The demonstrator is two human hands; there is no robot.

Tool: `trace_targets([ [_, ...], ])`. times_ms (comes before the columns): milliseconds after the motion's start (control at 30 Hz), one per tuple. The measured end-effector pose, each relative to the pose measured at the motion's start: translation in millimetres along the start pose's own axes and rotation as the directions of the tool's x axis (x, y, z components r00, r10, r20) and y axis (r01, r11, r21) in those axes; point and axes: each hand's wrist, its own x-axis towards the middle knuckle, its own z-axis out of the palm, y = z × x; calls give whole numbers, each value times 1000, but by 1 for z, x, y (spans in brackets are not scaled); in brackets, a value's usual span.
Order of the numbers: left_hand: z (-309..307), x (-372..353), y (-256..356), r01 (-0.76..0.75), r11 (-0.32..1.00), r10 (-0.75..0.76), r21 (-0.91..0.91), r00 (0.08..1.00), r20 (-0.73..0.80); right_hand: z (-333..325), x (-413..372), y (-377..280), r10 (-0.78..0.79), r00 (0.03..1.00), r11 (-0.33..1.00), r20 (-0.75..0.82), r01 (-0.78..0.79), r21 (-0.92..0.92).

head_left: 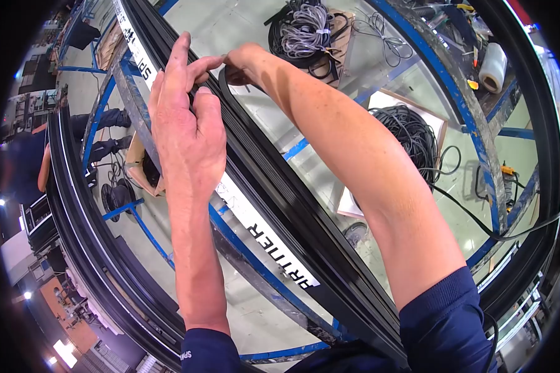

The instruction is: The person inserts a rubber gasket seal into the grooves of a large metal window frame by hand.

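A long black profile (292, 205) with several grooves runs diagonally beneath my hands. White film with black lettering (267, 248) covers its left side. My left hand (190, 124) lies over the profile's far part, fingers apart, one stretched forward and another reaching toward my right hand. Close beside it, my right hand (242, 62) is bent inward with curled fingers, partly hidden by its wrist. From these fingers a black rubber strip (225, 90) curves down to the profile's right side. The fingertips of both hands nearly meet.
Blue metal racks (442, 62) carry the profile. Behind are coiled grey cable (305, 28), a black cable coil (407, 130) on cardboard and a roll of clear film (493, 68). More black profiles (87, 211) stand left, near another person (28, 161). A cable (479, 230) trails at right.
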Motion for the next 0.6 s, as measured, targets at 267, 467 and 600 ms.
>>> trace_targets([
  [267,1,0,-1,-37,999,39,26,998,-59,9,30,-47,-461,849,667,258,523,-530],
  [467,-3,-2,-2,-64,993,62,102,998,23,18,-20,-51,-377,874,736,307,483,-473],
  [600,1,-2,-3,-42,998,43,48,999,-12,27,15,-24,-523,816,692,246,575,-437],
])
